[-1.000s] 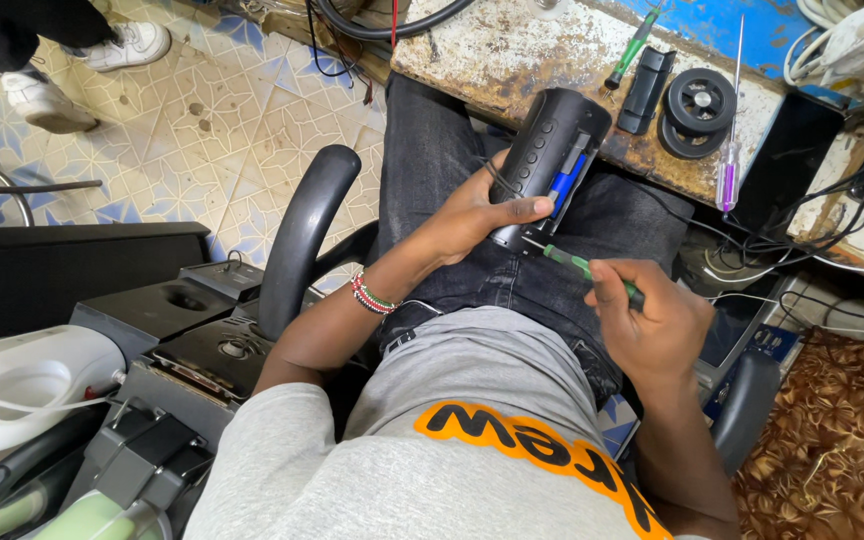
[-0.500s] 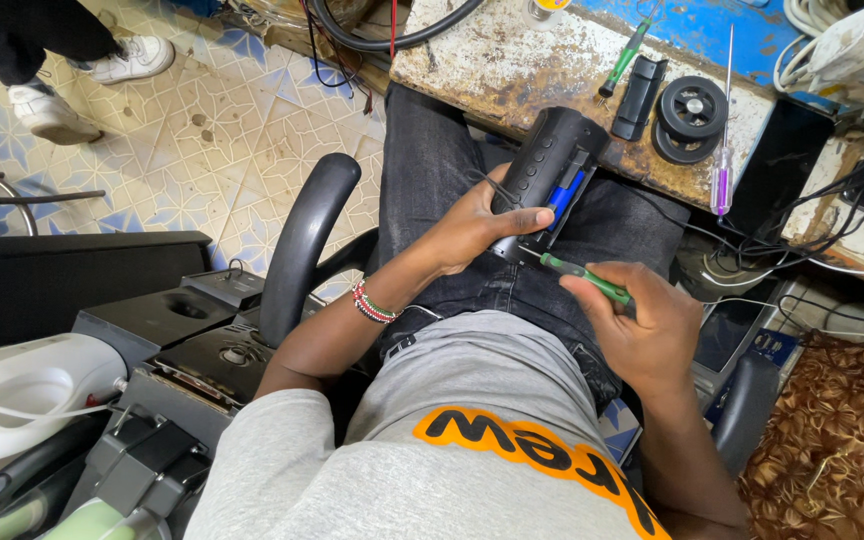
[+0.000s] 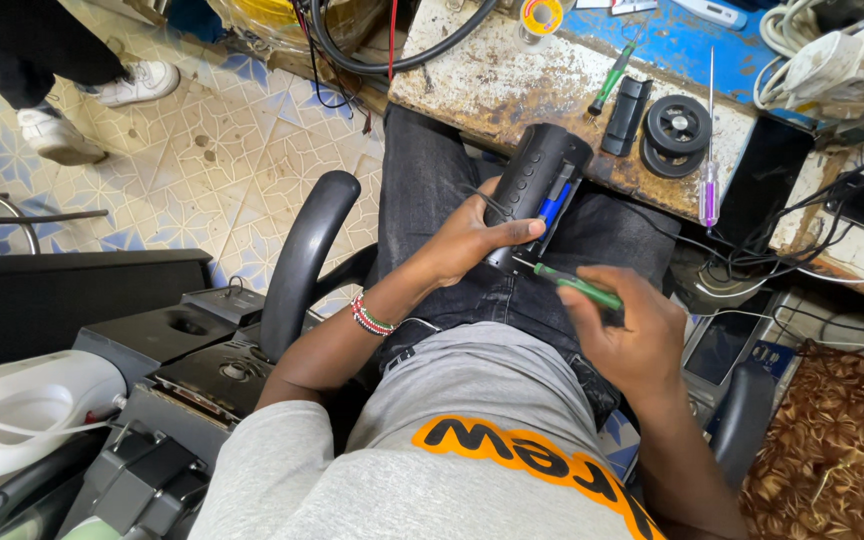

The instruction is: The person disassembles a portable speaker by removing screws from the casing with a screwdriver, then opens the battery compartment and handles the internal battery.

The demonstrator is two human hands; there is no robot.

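Observation:
A black cylindrical speaker (image 3: 537, 180) lies on my lap, its far end leaning on the workbench edge. Its side is open and a blue part shows inside. My left hand (image 3: 467, 240) grips the near end of the speaker, with a beaded bracelet on the wrist. My right hand (image 3: 627, 325) holds a green-handled screwdriver (image 3: 577, 285), whose tip points at the speaker's near end beside my left thumb.
On the stained workbench (image 3: 492, 85) lie a green screwdriver (image 3: 612, 78), a black bar, a round black speaker part (image 3: 677, 125) and a purple-handled screwdriver (image 3: 710, 185). Cables and a power strip crowd the right. Black electronics stack up at left. Another person's shoes (image 3: 102, 95) stand on the tiled floor.
My right hand has brought the green screwdriver's tip closer to the speaker's near end. My left hand keeps its grip on the speaker.

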